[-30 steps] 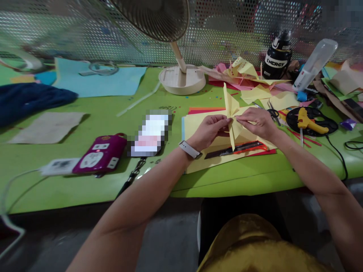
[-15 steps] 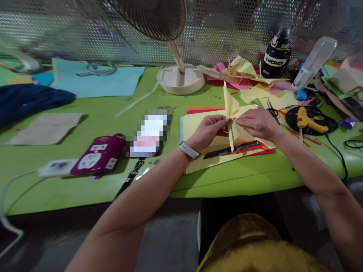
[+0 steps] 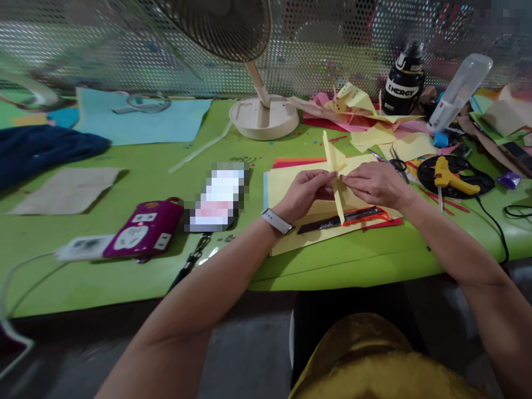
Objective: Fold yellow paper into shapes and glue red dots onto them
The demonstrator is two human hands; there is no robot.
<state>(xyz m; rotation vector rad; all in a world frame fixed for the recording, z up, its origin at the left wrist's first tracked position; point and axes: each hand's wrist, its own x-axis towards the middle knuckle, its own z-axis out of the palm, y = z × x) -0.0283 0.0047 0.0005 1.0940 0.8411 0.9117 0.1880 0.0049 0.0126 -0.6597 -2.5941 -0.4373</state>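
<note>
My left hand (image 3: 305, 191) and my right hand (image 3: 374, 184) meet over a stack of coloured paper sheets (image 3: 291, 183) on the green table (image 3: 137, 166). Both pinch a folded yellow paper piece (image 3: 332, 160) whose points stick up and down between the fingers. A white band sits on my left wrist. Just in front of my hands lies a utility knife (image 3: 344, 217) with an orange body.
A fan base (image 3: 264, 116) stands behind the paper. To the right lie scissors (image 3: 399, 164), a yellow glue gun (image 3: 451, 177) on a black dish, a black bottle (image 3: 404, 83) and paper scraps. A purple power strip (image 3: 141, 235) lies at the left.
The upper point of the folded yellow paper has tipped lower and leftward between my fingers. Both hands stay in the same place.
</note>
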